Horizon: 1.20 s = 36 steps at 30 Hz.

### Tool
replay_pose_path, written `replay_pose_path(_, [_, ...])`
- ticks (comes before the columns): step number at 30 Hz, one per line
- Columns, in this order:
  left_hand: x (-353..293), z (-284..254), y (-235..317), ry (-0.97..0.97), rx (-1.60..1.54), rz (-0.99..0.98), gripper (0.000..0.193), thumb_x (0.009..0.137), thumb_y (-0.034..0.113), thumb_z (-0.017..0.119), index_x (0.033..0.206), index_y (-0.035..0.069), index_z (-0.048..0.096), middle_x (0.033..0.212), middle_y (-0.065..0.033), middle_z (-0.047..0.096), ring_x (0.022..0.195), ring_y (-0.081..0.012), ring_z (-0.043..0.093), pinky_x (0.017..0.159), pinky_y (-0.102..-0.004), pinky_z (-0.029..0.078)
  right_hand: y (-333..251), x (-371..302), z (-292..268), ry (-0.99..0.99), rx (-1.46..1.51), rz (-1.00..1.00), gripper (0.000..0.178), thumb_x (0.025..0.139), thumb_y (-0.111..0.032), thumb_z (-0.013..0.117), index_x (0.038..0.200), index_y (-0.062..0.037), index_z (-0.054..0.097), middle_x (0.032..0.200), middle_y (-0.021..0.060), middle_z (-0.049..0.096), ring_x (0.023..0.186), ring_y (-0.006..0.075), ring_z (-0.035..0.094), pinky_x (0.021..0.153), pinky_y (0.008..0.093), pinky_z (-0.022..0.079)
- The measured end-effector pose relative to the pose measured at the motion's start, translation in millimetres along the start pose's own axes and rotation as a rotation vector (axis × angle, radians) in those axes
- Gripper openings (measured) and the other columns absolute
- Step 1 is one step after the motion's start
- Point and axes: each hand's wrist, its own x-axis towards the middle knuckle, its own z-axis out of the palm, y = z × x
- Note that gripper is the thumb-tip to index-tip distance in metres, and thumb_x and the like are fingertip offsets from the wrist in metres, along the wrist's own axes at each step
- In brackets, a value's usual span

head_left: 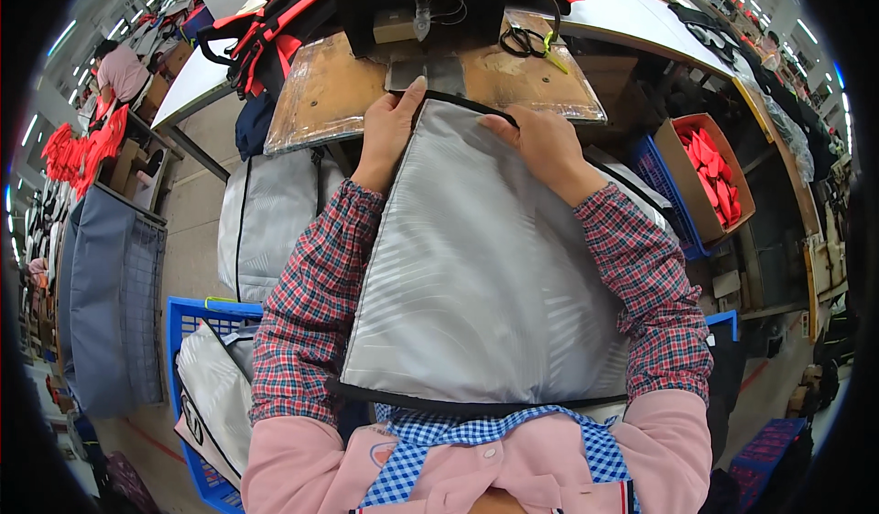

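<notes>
Your left hand (394,129) and right hand (542,146) grip the black-bound top edge of a silvery-grey patterned fabric panel (485,267), spread between the brown wooden table (325,93) and your torso; rightward, a brown cardboard box (685,177) holds red pieces (712,168).

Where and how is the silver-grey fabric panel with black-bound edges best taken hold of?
Likely by the far edge of the panel, from the person's side, thumbs above and fingers beneath. That thin edge suits a pinch, whereas the face is broad and loosely curved. The left hand and right hand grip there now.
</notes>
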Motion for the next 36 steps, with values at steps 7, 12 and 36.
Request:
replay_pose_path(7, [37,-8,2,-0.069,-0.379,-0.042,0.022,0.096,0.028,0.063,0.09,0.008,0.059,0.08,0.0003,0.058,0.071,-0.0116,0.059,0.062,-0.0237,0.05,23,37,13,0.042,0.15,-0.02,0.057,0.096,-0.054,0.05,0.095,-0.0011,0.07,0.082,0.0227,0.067,0.078,0.0423,0.063,0.069,0.0479,0.049])
replay_pose_path(12, [66,-7,11,0.015,-0.325,-0.179,0.02,0.095,0.028,0.06,0.086,0.011,0.057,0.08,0.0005,0.056,0.073,-0.0161,0.057,0.065,-0.0347,0.05,34,62,17,0.063,0.188,-0.085,0.054,0.097,-0.052,0.051,0.098,-0.002,0.071,0.086,0.0213,0.068,0.081,0.0401,0.064,0.071,0.0455,0.049])
replay_pose_path(36, [114,-3,28,0.05,-0.32,-0.111,0.017,0.095,0.022,0.059,0.082,0.01,0.061,0.075,-0.0013,0.056,0.066,-0.0174,0.058,0.059,-0.0325,0.05,33,100,9,-0.064,0.187,0.039,0.058,0.097,-0.058,0.047,0.113,-0.0079,0.072,0.087,0.0131,0.073,0.077,0.0246,0.069,0.074,0.0346,0.053])
